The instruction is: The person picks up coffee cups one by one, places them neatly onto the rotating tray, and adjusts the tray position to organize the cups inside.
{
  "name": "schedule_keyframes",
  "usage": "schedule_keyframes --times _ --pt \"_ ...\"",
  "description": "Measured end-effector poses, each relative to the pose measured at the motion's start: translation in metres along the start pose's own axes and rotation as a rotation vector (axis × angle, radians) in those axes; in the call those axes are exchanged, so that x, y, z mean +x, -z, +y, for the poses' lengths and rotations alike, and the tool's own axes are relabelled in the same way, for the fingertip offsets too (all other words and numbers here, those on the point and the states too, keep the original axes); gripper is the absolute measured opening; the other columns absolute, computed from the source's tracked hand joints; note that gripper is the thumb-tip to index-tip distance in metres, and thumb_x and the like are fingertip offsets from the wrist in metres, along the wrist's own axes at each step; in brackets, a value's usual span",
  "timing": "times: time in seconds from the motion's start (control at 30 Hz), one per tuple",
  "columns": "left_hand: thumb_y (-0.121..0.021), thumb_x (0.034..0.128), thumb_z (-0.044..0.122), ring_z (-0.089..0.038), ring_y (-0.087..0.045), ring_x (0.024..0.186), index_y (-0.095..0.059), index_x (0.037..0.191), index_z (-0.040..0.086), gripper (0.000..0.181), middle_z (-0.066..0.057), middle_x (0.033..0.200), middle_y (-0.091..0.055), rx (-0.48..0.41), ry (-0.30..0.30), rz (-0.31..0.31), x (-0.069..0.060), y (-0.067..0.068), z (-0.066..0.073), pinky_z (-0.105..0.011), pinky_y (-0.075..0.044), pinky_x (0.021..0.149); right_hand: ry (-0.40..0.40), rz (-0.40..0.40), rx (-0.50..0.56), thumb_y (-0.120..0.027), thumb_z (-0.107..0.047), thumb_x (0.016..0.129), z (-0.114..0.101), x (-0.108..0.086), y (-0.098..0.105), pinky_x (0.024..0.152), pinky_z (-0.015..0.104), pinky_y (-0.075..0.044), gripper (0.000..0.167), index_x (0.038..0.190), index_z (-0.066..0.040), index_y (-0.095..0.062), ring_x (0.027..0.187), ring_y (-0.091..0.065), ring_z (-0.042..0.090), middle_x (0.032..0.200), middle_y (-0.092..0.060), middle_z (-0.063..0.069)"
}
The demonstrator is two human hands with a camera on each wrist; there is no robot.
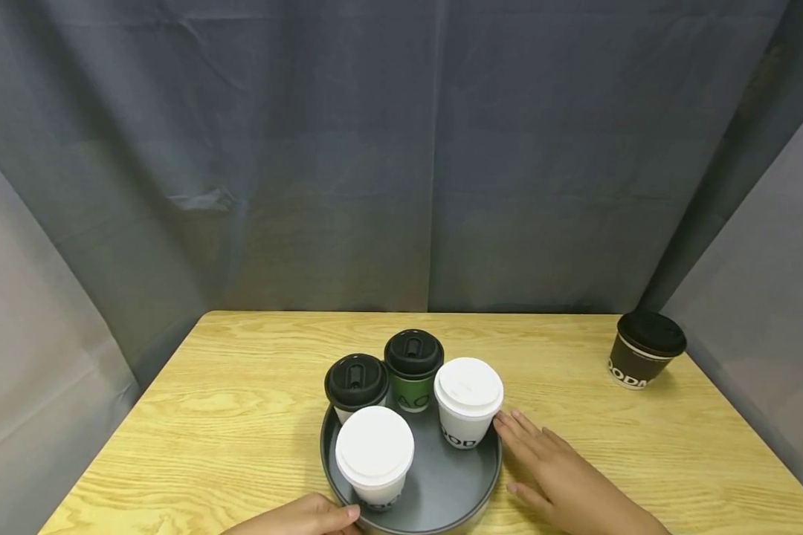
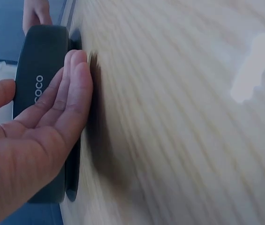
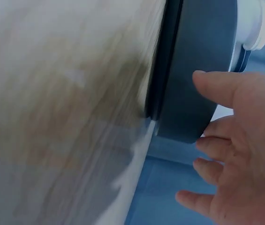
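A round dark grey tray point(image 1: 442, 483) with a raised wall stands near the front of the table. On it stand two white-lidded paper cups, front left point(image 1: 375, 453) and right point(image 1: 468, 401). Behind them are a black-lidded white cup point(image 1: 357, 383) and a black-lidded green cup point(image 1: 413, 368). My left hand point(image 1: 308, 514) grips the tray's front left edge, thumb at the rim and fingers along the lettered outer wall point(image 2: 38, 70). At the tray's right side is my right hand point(image 1: 562, 472), fingers spread, close to its wall point(image 3: 200, 61); contact is unclear.
A black paper cup point(image 1: 645, 351) with a black lid stands at the table's far right. Wood-grain tabletop point(image 1: 207, 416) extends to either side of the tray. A grey curtain point(image 1: 334, 156) hangs behind, with pale panels at both sides.
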State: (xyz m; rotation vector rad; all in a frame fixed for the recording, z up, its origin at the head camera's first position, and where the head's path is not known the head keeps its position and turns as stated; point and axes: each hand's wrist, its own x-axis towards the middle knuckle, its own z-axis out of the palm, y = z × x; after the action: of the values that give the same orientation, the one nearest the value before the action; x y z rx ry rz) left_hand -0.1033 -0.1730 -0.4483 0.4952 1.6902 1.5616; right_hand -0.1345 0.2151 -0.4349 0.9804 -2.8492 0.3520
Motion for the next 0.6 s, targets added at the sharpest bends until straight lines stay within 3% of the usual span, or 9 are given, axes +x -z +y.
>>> schedule_keyframes --times 0.1,0.17,0.33,0.5,0.6 --pt "-0.042 0.1021 0.031 -0.007 -0.064 0.077 -0.062 0.104 -0.019 0.054 -0.017 0.092 -0.07 0.017 0.026 0.042 -0.002 0.007 0.002 -0.019 -0.052 0.069 0.031 0.013 -0.023 -0.063 -0.044 0.09 -0.003 -0.004 -0.002 0.098 0.057 -0.04 0.074 0.149 -0.009 -0.034 0.138 -0.033 0.033 0.153 -0.033 0.008" --pt "-0.041 0.1026 0.032 -0.009 -0.064 0.079 -0.062 0.104 -0.019 0.055 -0.014 0.091 -0.07 0.017 0.052 0.067 -0.004 0.012 0.003 -0.021 -0.053 0.072 0.039 0.012 -0.035 -0.064 -0.046 0.088 -0.006 -0.008 -0.003 0.094 0.058 -0.042 0.077 0.149 -0.009 -0.034 0.136 -0.035 0.035 0.153 -0.034 0.008" --pt "-0.04 0.1027 0.035 -0.008 -0.064 0.075 -0.063 0.101 -0.015 0.055 -0.004 0.085 -0.069 -0.014 0.118 0.146 -0.008 0.025 0.004 -0.021 -0.053 0.068 0.07 0.003 -0.087 -0.058 -0.056 0.088 -0.018 -0.016 -0.006 0.087 0.058 -0.047 0.078 0.145 -0.006 -0.039 0.13 -0.043 0.036 0.148 -0.04 0.013" --pt "-0.041 0.1015 0.04 -0.008 -0.064 0.071 -0.064 0.101 -0.009 0.054 -0.004 0.082 -0.069 -0.027 0.164 0.209 -0.009 0.035 0.006 -0.022 -0.053 0.065 0.114 0.054 -0.191 -0.048 -0.069 0.086 -0.032 -0.022 -0.01 0.077 0.051 -0.052 0.081 0.133 -0.003 -0.054 0.122 -0.053 0.032 0.14 -0.05 0.015" --pt "-0.04 0.1013 0.043 -0.009 -0.065 0.071 -0.064 0.102 -0.008 0.057 -0.004 0.083 -0.069 -0.01 0.182 0.228 -0.01 0.04 0.006 -0.023 -0.054 0.066 0.116 0.044 -0.243 -0.042 -0.072 0.086 -0.038 -0.026 -0.012 0.074 0.047 -0.054 0.082 0.131 -0.006 -0.056 0.121 -0.055 0.028 0.138 -0.053 0.013"
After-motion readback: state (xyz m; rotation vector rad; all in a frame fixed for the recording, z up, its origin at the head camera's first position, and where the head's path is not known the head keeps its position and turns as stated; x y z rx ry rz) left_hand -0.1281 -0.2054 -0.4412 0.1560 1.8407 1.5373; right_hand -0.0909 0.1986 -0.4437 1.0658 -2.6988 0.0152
